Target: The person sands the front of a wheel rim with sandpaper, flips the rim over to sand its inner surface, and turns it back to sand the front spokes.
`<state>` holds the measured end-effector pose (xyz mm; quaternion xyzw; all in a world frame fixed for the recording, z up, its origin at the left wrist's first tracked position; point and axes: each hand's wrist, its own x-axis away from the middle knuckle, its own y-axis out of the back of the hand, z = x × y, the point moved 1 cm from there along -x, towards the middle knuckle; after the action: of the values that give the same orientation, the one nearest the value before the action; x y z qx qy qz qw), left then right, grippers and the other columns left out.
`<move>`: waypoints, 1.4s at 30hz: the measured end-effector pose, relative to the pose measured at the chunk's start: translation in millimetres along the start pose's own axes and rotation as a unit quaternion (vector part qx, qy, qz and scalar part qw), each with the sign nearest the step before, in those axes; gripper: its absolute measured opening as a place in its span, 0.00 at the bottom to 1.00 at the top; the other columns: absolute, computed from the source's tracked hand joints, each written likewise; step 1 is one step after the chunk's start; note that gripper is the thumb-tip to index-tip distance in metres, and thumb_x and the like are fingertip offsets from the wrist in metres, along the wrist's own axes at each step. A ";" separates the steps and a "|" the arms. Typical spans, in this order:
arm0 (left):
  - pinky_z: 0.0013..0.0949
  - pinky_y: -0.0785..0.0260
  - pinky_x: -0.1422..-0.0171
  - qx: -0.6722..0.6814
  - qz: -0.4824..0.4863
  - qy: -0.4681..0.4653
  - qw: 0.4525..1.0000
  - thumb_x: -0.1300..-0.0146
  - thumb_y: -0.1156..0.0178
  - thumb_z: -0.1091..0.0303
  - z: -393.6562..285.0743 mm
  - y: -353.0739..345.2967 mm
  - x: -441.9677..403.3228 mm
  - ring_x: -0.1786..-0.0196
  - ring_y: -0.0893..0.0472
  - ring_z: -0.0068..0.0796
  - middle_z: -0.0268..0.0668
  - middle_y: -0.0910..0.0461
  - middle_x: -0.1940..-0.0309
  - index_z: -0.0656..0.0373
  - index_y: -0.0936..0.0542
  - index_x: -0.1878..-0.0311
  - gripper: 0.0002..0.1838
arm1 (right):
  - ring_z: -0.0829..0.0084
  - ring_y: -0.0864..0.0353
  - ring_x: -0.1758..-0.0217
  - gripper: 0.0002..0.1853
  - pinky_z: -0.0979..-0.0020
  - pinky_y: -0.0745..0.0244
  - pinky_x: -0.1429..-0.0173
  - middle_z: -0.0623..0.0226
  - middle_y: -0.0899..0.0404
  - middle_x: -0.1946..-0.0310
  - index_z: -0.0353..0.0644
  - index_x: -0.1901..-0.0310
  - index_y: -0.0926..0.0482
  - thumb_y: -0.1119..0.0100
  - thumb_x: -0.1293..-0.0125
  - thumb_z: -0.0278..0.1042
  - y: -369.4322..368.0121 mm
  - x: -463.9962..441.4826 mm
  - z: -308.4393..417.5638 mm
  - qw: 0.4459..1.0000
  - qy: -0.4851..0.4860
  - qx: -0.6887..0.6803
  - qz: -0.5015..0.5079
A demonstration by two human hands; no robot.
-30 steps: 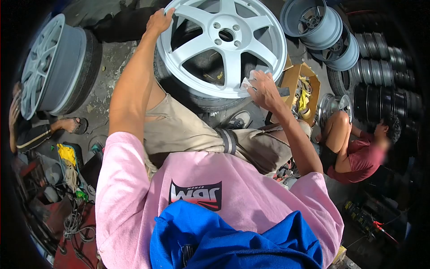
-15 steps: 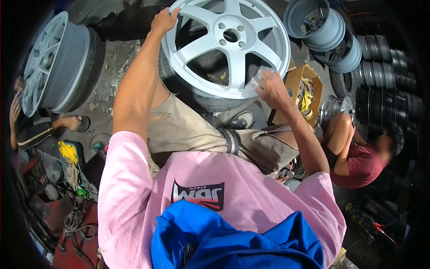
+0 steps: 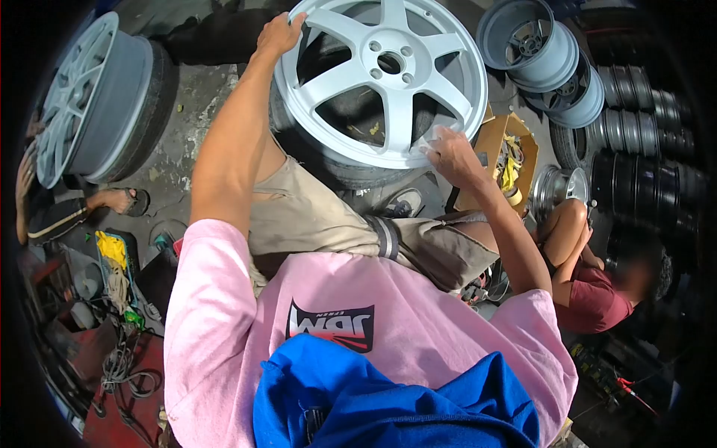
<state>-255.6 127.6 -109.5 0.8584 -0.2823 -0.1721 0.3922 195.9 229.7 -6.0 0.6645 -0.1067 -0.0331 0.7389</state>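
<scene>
A white six-spoke wheel rim (image 3: 396, 112) lies face up in front of me, on top of a tire (image 3: 351, 175). My left hand (image 3: 281, 34) grips its outer lip at the upper left, fingers curled over the edge. At the lower right of the rim, my right hand (image 3: 454, 155) is closed on a thin whitish sheet (image 3: 432, 137), pressing it against the lip near the end of a spoke. Whether the sheet is paper or cloth I cannot tell.
A cardboard box (image 3: 487, 149) with yellow items stands right of the rim. Grey rims (image 3: 534, 45) and dark rims (image 3: 646, 175) are stacked at right. A person in a maroon shirt (image 3: 594, 302) crouches there. At left, another person's hand (image 3: 27, 173) is beside an upright rim (image 3: 112, 112).
My right hand and the sheet have shifted slightly along the rim's lower right lip. My left hand keeps its grip. The view has tilted a little, and the crouching person's head has lowered.
</scene>
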 end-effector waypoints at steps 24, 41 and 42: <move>0.55 0.33 0.31 -0.001 0.013 0.006 1.000 0.30 0.52 0.34 -2.8 -0.5 -0.9 0.35 0.24 0.60 0.56 0.20 0.41 0.57 0.22 0.36 0.36 | 0.63 0.25 0.47 0.11 0.59 0.34 0.46 0.63 0.22 0.54 0.41 0.63 0.13 0.38 0.35 0.40 33.0 4.2 -45.6 0.986 0.004 0.166 0.016; 0.53 0.34 0.28 -0.007 -0.029 -0.035 0.999 0.30 0.54 0.31 19.5 -16.0 -14.2 0.33 0.25 0.60 0.60 0.22 0.39 0.64 0.28 0.30 0.44 | 0.57 0.20 0.48 0.11 0.53 0.29 0.43 0.54 0.19 0.56 0.45 0.60 0.13 0.43 0.33 0.38 5.6 -2.4 -47.2 0.998 -0.011 0.011 0.064; 0.53 0.34 0.29 -0.004 -0.005 -0.016 1.000 0.30 0.54 0.31 4.7 -5.2 -4.0 0.33 0.25 0.60 0.60 0.22 0.39 0.64 0.28 0.30 0.44 | 0.55 0.20 0.47 0.11 0.53 0.28 0.44 0.53 0.19 0.55 0.45 0.60 0.13 0.44 0.33 0.37 10.7 -4.4 -47.5 0.997 -0.035 0.034 0.059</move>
<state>-259.3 130.1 -116.1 0.8554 -0.2833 -0.1895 0.3901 200.2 278.1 -0.5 0.6803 -0.1724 -0.0089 0.7123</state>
